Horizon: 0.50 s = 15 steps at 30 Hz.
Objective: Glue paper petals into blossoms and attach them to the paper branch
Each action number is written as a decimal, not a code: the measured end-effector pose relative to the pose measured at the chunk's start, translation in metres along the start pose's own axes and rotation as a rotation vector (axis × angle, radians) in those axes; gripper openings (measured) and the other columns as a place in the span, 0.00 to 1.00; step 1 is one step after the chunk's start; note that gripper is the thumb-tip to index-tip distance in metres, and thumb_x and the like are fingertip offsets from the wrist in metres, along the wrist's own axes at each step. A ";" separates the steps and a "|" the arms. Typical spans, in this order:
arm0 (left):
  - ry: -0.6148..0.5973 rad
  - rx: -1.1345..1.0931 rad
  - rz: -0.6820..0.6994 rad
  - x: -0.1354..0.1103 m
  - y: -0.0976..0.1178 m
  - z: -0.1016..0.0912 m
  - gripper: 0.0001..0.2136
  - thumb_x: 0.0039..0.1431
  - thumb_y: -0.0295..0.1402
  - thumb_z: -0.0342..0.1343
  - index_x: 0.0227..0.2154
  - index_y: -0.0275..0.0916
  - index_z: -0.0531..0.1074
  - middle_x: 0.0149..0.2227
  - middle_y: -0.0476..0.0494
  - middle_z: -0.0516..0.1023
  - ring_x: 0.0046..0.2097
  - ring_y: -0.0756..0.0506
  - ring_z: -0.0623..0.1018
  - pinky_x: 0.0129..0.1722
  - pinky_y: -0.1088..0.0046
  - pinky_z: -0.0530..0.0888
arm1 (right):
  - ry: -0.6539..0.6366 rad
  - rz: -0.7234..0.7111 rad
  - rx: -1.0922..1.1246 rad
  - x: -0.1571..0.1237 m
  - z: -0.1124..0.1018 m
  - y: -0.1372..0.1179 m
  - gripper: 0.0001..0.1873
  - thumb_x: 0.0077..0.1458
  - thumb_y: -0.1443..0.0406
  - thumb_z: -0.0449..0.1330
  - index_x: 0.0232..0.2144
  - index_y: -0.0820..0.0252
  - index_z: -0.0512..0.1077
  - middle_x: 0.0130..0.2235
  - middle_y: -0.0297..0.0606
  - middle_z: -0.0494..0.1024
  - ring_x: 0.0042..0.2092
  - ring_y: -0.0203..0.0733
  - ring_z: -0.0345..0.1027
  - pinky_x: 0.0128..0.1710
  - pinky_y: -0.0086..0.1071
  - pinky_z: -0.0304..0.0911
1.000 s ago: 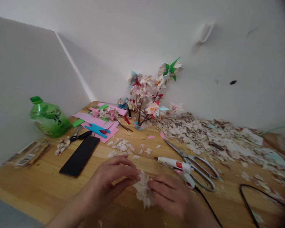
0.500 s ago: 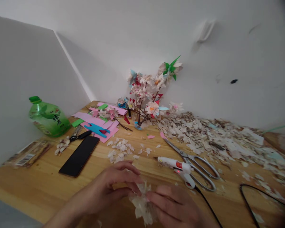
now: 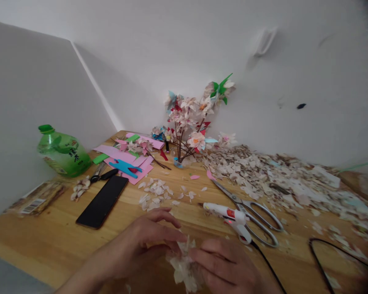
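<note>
Has silver scissors and a white glue gun overlapping just beyond the right hand, crowding that side. Has loose petals and a dark phone ahead of the left hand; farther back, pink paper, standing flowers and a heap of scraps. Pinches a white flower narrowly in the right fingers, between both hands; curves the left fingers against its upper edge, too hidden to tell whether gripping. Holds it lower in view than one second ago. Works over a wooden table against pale walls.
</note>
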State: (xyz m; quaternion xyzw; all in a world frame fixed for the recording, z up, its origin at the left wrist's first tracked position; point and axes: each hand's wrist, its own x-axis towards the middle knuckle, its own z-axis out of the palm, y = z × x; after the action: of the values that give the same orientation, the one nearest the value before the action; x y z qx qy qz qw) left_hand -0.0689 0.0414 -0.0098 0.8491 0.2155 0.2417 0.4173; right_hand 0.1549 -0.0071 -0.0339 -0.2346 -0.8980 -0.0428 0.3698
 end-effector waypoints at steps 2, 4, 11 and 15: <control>-0.031 0.054 0.061 0.000 -0.002 -0.001 0.18 0.56 0.22 0.50 0.48 0.44 0.69 0.36 0.47 0.80 0.49 0.46 0.71 0.57 0.62 0.56 | 0.066 0.030 -0.027 0.004 0.000 -0.002 0.17 0.62 0.71 0.46 0.32 0.61 0.74 0.32 0.29 0.81 0.32 0.32 0.73 0.31 0.22 0.70; -0.032 0.091 0.070 0.000 -0.004 -0.002 0.18 0.57 0.22 0.50 0.48 0.45 0.68 0.37 0.49 0.80 0.49 0.48 0.71 0.57 0.63 0.56 | 0.045 0.054 -0.028 0.007 -0.002 -0.005 0.20 0.63 0.71 0.43 0.31 0.61 0.74 0.31 0.28 0.81 0.32 0.31 0.72 0.32 0.20 0.69; -0.050 0.084 0.049 0.000 0.001 -0.003 0.17 0.57 0.22 0.49 0.48 0.45 0.66 0.36 0.50 0.80 0.48 0.48 0.70 0.57 0.63 0.56 | -0.022 0.085 -0.013 0.006 -0.005 -0.009 0.18 0.62 0.71 0.45 0.32 0.63 0.74 0.33 0.30 0.81 0.36 0.30 0.71 0.35 0.20 0.68; -0.044 0.077 0.018 0.000 0.003 -0.005 0.17 0.57 0.23 0.50 0.49 0.45 0.65 0.37 0.48 0.79 0.47 0.48 0.71 0.56 0.63 0.57 | 0.001 0.020 -0.028 0.000 0.001 -0.005 0.18 0.62 0.70 0.45 0.32 0.63 0.74 0.35 0.30 0.81 0.37 0.32 0.71 0.37 0.21 0.68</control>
State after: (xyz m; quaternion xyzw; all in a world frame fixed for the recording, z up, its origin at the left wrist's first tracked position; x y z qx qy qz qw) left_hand -0.0717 0.0424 -0.0049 0.8715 0.2076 0.2186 0.3868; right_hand 0.1519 -0.0111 -0.0336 -0.2485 -0.8948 -0.0516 0.3673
